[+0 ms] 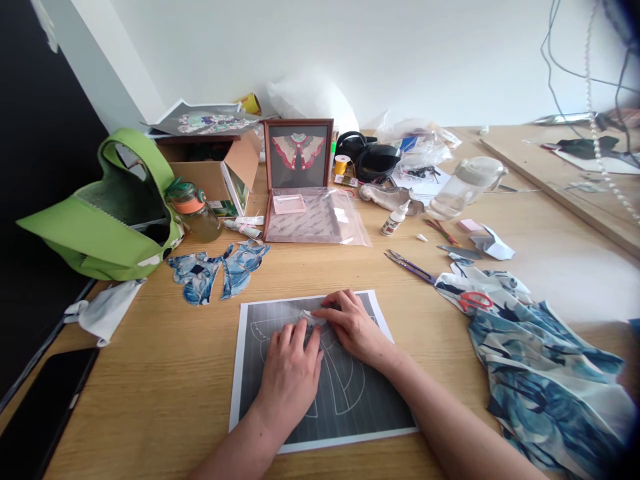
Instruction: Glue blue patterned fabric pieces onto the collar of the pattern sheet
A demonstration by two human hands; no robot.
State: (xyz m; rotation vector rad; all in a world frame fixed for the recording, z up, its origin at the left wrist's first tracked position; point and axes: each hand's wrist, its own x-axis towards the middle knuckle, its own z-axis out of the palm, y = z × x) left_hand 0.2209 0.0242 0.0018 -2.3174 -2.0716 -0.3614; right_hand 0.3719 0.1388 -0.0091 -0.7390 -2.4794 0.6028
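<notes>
A white scrap (315, 320) lies on the far part of the dark sheet (370, 413), near its middle. The left hand (291, 370) rests on the sheet, fingers slightly spread, tips at the scrap's near side. The right hand (356, 328) curls in from the right, fingertips at the scrap; whether they pinch it, I cannot tell. Blue cutouts (197, 275) lie far left, snips (410, 266) far right, patterned cloth (555, 380) right.
</notes>
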